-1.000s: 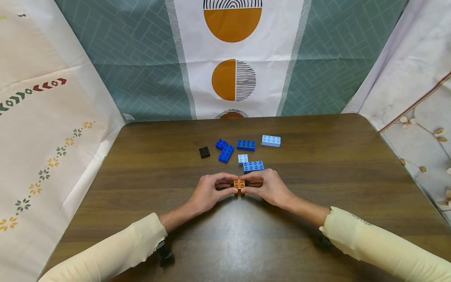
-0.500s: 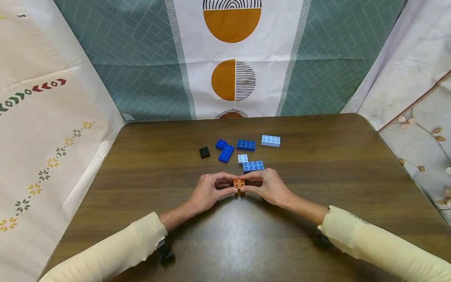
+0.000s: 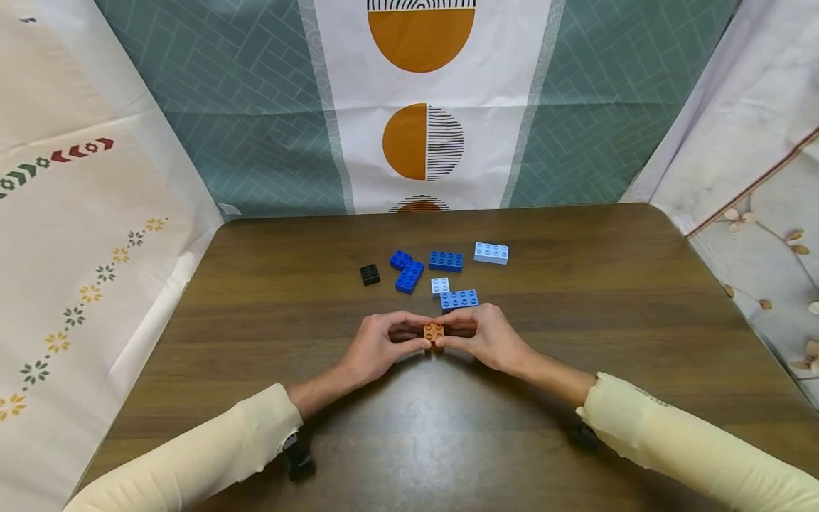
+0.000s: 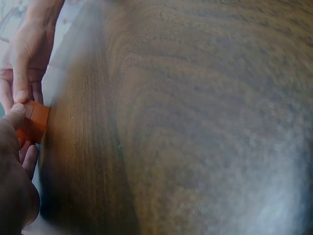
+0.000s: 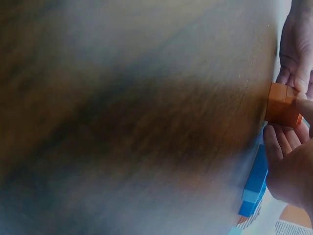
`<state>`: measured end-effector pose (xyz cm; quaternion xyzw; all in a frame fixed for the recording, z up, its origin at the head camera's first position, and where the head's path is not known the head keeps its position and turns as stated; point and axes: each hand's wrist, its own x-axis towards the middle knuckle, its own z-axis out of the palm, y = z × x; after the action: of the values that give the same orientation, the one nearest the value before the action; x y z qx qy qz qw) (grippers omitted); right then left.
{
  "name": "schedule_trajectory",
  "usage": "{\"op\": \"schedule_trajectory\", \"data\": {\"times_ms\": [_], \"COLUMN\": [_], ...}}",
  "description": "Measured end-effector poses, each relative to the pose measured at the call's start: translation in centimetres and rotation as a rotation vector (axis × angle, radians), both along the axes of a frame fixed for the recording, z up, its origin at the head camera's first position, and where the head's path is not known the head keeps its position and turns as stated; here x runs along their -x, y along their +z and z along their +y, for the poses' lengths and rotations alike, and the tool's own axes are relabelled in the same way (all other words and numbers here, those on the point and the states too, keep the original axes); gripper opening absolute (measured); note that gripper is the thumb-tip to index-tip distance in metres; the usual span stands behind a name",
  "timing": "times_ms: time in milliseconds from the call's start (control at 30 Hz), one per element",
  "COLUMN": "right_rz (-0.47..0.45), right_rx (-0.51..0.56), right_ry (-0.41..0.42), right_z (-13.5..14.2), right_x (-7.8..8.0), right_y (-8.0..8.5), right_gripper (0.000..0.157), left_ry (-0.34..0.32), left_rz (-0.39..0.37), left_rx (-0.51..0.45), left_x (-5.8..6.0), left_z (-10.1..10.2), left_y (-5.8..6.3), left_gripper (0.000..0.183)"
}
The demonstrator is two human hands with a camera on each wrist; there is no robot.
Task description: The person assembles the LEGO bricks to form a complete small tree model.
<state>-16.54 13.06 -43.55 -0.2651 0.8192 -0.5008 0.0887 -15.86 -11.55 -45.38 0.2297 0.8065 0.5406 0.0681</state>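
From my feed, both hands are pinching the same little orange brick [image 3: 434, 332] near the middle of the counter [image 3: 576, 398]. The left hand [image 3: 379, 346] has it from one side and the right hand [image 3: 488, 338] from the other, thumbs and fingertips curled in on it. It looks like two orange pieces stacked, going by the right wrist view [image 5: 282, 104], but the seam is soft and I can't swear to it. I also can't tell whether the brick sits on the counter or is lifted just off it; the fingers hide its lower edge.

The wrist views are rough. The left wrist one is mostly blurry wood grain, with the orange brick [image 4: 33, 122] jammed against the frame's left edge and half covered by a thumb. The right wrist one cuts off most of the right hand and shows only a slice of a blue brick [image 5: 255, 182] behind it.

Towards the far edge of the counter there's a loose cluster: a black brick [image 3: 369, 274], a dark blue brick [image 3: 409, 276] lying at an angle with a small blue brick [image 3: 400, 259] touching its far end, another dark blue one [image 3: 446, 261], a pale blue long brick [image 3: 491, 253], and a small pale brick [image 3: 439, 285]. The blue brick [image 3: 458, 299] is nearest the hands, just beyond the right fingertips; I can't tell if they touch it.
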Motion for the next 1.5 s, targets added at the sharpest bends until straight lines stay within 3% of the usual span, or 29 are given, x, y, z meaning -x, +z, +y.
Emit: {"op": "schedule_trajectory", "data": {"times_ms": [733, 1000, 1300, 1500], "right_rz": [-0.038, -0.027, -0.026, -0.028], "right_rx": [0.008, 0.005, -0.01, -0.025], "right_ry": [-0.01, -0.015, -0.018, -0.029], "right_z": [0.0, 0.0, -0.1, -0.2], "right_x": [-0.1, -0.1, -0.1, -0.1], "right_y": [-0.1, 0.0, 0.0, 0.1], "right_gripper": [0.032, 0.033, 0.033, 0.033], "left_ry": [0.011, -0.014, -0.068, 0.009], "left_rz": [-0.012, 0.009, 0.057, 0.147], "left_rx": [0.003, 0.073, 0.135, 0.156], "left_x": [-0.2, 0.0, 0.8, 2.4], "left_z": [0.3, 0.2, -0.5, -2.0], "left_y": [-0.2, 0.1, 0.8, 1.9], "left_gripper": [0.032, 0.034, 0.029, 0.034]}}
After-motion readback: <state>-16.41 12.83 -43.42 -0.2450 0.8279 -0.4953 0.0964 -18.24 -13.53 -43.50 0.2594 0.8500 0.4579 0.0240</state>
